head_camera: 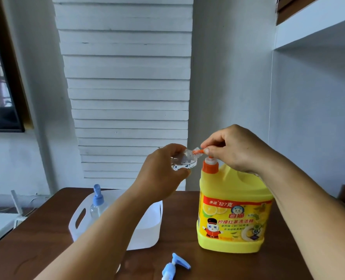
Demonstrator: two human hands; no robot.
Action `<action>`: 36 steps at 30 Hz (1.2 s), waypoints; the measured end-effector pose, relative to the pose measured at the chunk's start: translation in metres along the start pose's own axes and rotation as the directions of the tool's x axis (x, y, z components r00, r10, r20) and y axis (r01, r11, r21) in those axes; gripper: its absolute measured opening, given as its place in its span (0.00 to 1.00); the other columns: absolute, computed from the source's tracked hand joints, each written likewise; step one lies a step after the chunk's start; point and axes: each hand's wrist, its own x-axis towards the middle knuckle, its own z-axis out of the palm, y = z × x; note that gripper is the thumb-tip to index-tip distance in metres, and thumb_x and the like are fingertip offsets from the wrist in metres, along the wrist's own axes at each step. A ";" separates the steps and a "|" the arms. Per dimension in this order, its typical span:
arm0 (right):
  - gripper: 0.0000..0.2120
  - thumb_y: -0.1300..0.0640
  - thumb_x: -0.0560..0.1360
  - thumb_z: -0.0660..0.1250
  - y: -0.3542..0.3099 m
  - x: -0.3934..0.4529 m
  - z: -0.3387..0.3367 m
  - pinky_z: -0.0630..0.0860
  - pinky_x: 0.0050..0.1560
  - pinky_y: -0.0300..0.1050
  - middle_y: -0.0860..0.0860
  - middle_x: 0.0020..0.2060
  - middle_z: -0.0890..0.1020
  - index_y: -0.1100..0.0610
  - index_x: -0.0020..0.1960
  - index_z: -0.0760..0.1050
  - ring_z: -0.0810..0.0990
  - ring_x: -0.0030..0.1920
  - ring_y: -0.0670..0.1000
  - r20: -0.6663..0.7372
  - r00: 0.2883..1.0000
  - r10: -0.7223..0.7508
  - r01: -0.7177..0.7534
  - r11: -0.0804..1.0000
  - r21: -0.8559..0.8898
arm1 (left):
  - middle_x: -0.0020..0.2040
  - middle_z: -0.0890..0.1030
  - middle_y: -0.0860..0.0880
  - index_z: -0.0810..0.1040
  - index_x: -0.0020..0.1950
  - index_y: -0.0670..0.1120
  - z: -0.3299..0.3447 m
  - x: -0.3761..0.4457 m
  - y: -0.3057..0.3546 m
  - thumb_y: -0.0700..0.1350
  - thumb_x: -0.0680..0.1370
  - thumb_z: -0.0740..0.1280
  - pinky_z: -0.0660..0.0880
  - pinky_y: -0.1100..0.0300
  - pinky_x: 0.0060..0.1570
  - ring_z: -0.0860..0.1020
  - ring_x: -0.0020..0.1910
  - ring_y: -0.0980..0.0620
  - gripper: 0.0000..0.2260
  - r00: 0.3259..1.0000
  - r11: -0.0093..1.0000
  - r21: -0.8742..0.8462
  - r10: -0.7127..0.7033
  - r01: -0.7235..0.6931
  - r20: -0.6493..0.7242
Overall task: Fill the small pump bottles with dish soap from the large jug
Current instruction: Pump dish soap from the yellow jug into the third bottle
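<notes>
Above the jug's orange collar, the right hand point(236, 150) presses its curled fingers down on the orange pump head point(203, 151), the spout pointing left. The left hand point(163, 168) wraps its fingers round a small clear bottle point(184, 161), holding it tilted in the air with its open neck right at the spout tip. The chief risk, as I judge it, is a miss: the neck is narrow, the bottle hangs unsupported, and any drift of the left hand as the pump is pressed would send soap over the fingers or down onto the brown table point(179, 257). A hard press could also rock the yellow dish soap jug point(235, 211), since nothing steadies its body. Soap on the bottle would make it slippery to hold. Beyond the grip, a second pump bottle with a blue head point(97, 203) stands in the white plastic basket point(147, 229), and a loose blue pump point(175, 266) lies near the table's front edge, where a forearm could knock it off.
</notes>
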 end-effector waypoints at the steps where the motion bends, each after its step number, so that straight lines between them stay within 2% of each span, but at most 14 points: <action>1: 0.09 0.54 0.75 0.66 -0.001 0.001 -0.002 0.66 0.34 0.32 0.44 0.43 0.82 0.50 0.53 0.81 0.77 0.38 0.41 -0.002 1.000 -0.005 0.005 1.000 0.001 | 0.51 0.80 0.55 0.75 0.60 0.52 -0.001 0.001 0.001 0.45 0.71 0.72 0.70 0.72 0.42 0.78 0.47 0.56 0.18 1.000 1.000 -0.001 0.002 -0.002 -0.005; 4: 0.09 0.55 0.75 0.66 0.000 0.003 -0.003 0.66 0.35 0.31 0.45 0.44 0.79 0.51 0.54 0.81 0.76 0.41 0.42 -0.040 0.999 -0.020 0.021 1.000 0.007 | 0.50 0.80 0.56 0.75 0.60 0.52 -0.003 0.004 0.002 0.45 0.71 0.71 0.70 0.72 0.41 0.78 0.45 0.56 0.18 1.000 1.000 0.004 0.011 -0.010 -0.013; 9: 0.08 0.54 0.75 0.66 0.006 0.001 0.006 0.64 0.32 0.28 0.39 0.37 0.78 0.50 0.53 0.81 0.77 0.32 0.38 -0.014 1.000 0.010 -0.010 0.999 0.033 | 0.51 0.81 0.55 0.76 0.60 0.52 0.003 0.001 -0.004 0.45 0.71 0.71 0.68 0.75 0.38 0.77 0.43 0.57 0.18 1.000 1.000 0.008 -0.003 0.003 -0.003; 12: 0.07 0.54 0.74 0.67 0.003 0.003 0.000 0.68 0.34 0.33 0.42 0.37 0.81 0.50 0.51 0.81 0.78 0.36 0.40 0.010 1.000 0.009 -0.009 1.000 0.014 | 0.50 0.82 0.55 0.76 0.58 0.52 0.004 0.001 -0.004 0.44 0.70 0.71 0.70 0.72 0.40 0.78 0.45 0.56 0.17 1.000 1.000 -0.003 -0.002 0.002 -0.013; 15: 0.08 0.54 0.75 0.66 0.001 0.004 -0.005 0.68 0.36 0.33 0.40 0.37 0.79 0.50 0.52 0.81 0.76 0.39 0.39 -0.014 1.000 -0.022 0.023 1.000 0.014 | 0.49 0.82 0.55 0.76 0.58 0.52 0.001 0.002 -0.001 0.45 0.71 0.71 0.72 0.68 0.42 0.79 0.45 0.55 0.16 1.000 1.000 -0.016 0.003 -0.004 -0.029; 20: 0.07 0.54 0.75 0.66 0.006 0.002 0.005 0.67 0.34 0.33 0.41 0.37 0.80 0.50 0.51 0.81 0.77 0.36 0.39 -0.020 1.000 0.009 -0.009 1.000 0.022 | 0.51 0.82 0.54 0.76 0.59 0.51 0.004 0.001 -0.005 0.44 0.70 0.72 0.72 0.69 0.43 0.79 0.46 0.55 0.18 1.000 1.000 -0.015 -0.014 0.014 -0.003; 23: 0.08 0.54 0.75 0.66 0.006 0.002 0.005 0.68 0.35 0.33 0.43 0.38 0.81 0.50 0.52 0.82 0.76 0.38 0.38 -0.008 1.000 0.003 -0.003 1.000 0.002 | 0.51 0.82 0.54 0.76 0.58 0.52 0.005 0.000 -0.005 0.44 0.70 0.72 0.71 0.71 0.41 0.78 0.44 0.56 0.17 1.000 1.000 -0.012 -0.013 0.013 0.001; 28: 0.08 0.54 0.75 0.66 0.001 0.004 -0.003 0.69 0.35 0.33 0.44 0.40 0.81 0.50 0.53 0.81 0.77 0.39 0.40 -0.039 0.999 -0.016 0.016 1.000 0.007 | 0.48 0.82 0.55 0.77 0.57 0.52 0.001 0.003 -0.001 0.45 0.71 0.71 0.73 0.66 0.42 0.79 0.44 0.55 0.15 0.999 1.000 -0.024 0.003 -0.003 -0.032; 33: 0.07 0.54 0.75 0.66 0.007 0.002 0.007 0.65 0.32 0.29 0.38 0.35 0.77 0.49 0.51 0.81 0.77 0.31 0.35 -0.032 0.999 0.009 -0.009 1.000 0.018 | 0.50 0.82 0.54 0.77 0.59 0.52 0.004 0.001 -0.005 0.44 0.70 0.72 0.72 0.68 0.43 0.78 0.45 0.55 0.18 1.000 1.000 -0.025 -0.015 0.015 -0.006; 36: 0.07 0.54 0.75 0.66 0.004 0.003 0.004 0.67 0.34 0.32 0.42 0.38 0.81 0.50 0.51 0.81 0.77 0.36 0.38 -0.008 1.000 0.004 -0.004 1.000 0.005 | 0.51 0.82 0.54 0.77 0.59 0.52 0.004 0.000 -0.004 0.44 0.70 0.72 0.72 0.69 0.43 0.78 0.46 0.55 0.18 1.000 1.000 -0.025 -0.015 0.014 -0.012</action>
